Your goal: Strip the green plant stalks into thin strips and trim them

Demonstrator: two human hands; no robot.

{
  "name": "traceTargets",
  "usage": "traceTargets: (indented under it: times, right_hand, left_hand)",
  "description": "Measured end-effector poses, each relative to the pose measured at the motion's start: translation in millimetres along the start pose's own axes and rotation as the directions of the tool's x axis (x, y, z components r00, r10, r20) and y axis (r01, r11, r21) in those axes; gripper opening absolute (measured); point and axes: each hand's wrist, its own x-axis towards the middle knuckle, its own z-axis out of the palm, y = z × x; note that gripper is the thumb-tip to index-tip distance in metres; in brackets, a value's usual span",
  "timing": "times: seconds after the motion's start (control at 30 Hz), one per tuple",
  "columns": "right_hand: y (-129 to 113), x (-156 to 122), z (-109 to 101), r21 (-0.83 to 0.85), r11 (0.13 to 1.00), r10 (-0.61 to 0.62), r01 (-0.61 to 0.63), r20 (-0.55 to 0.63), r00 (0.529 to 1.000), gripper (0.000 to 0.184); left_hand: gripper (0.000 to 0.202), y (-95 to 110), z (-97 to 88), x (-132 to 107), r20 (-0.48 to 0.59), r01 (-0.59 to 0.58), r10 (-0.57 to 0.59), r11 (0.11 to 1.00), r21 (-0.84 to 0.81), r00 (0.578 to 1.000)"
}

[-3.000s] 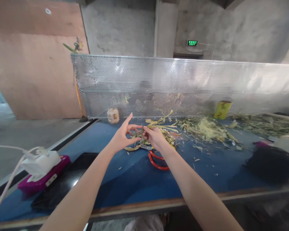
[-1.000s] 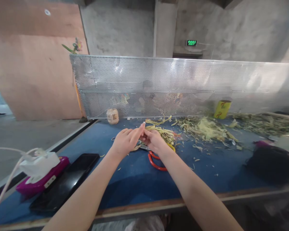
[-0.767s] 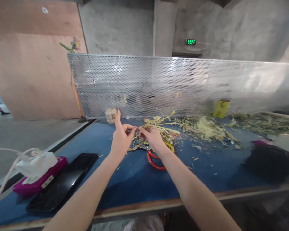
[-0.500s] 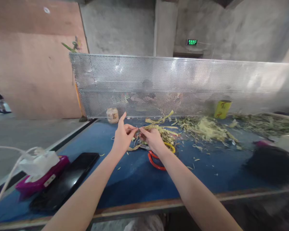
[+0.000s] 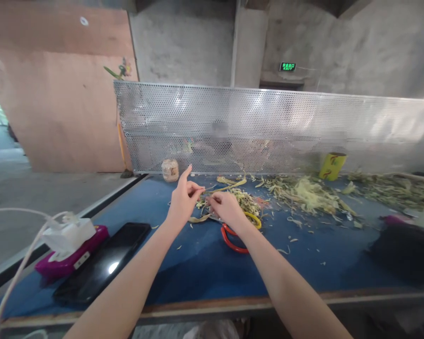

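Both my hands work over the blue table (image 5: 205, 268). My left hand (image 5: 182, 201) pinches the end of a pale yellow-green leaf strip (image 5: 229, 186), index finger raised. My right hand (image 5: 223, 209) is closed in a pinch on the same strip, close beside the left, above a small heap of strips (image 5: 245, 201). Red-handled scissors (image 5: 233, 238) lie on the cloth just under my right wrist, next to a yellow ring (image 5: 255, 217).
A black phone (image 5: 104, 266) and a magenta box with a white charger (image 5: 70, 242) sit at the near left. Leaf scraps (image 5: 307, 193) litter the far right, with a yellow cup (image 5: 332, 165), a small jar (image 5: 170, 169), a perforated metal screen (image 5: 268, 127) and a black bag (image 5: 404, 249).
My hands stayed together on the strip, fingers shifting slightly; the right hand dropped a little lower. The camera view slid, so everything sits a bit more to the right.
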Motion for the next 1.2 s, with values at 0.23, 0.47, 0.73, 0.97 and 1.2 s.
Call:
traceTargets:
  times: [0.23,0.47,0.73,0.97,1.2]
  right_hand:
    - [-2,3,-19,-0.496,0.790,-0.516,0.361,-0.221,0.828,0.017]
    - [2,8,-26,-0.440,0.868,-0.261,0.231,-0.007,0.965,0.028]
    - [15,17,-22,-0.112,0.994,0.006,-0.012,-0.054,0.998,0.035]
    - [-7,11,-30,0.083,0.934,0.313,-0.348,0.282,0.907,0.038]
    - [-4,6,-40,-0.017,0.855,0.451,-0.518,0.518,0.727,0.038]
  left_hand:
    - [0.062,4,-2.8,-5,0.066,-0.178,0.176,0.984,0.024,0.982]
    - [0.055,15,-3.5,-10,0.048,-0.377,0.374,0.914,0.151,0.926]
    - [0.054,14,-4.0,-10,0.048,-0.605,0.620,0.742,0.290,0.783]
    - [0.054,15,-6.0,-9,0.004,-0.625,0.657,0.715,0.314,0.753]
    - [0.049,16,-7.0,-9,0.155,-0.718,0.719,0.599,0.356,0.677]
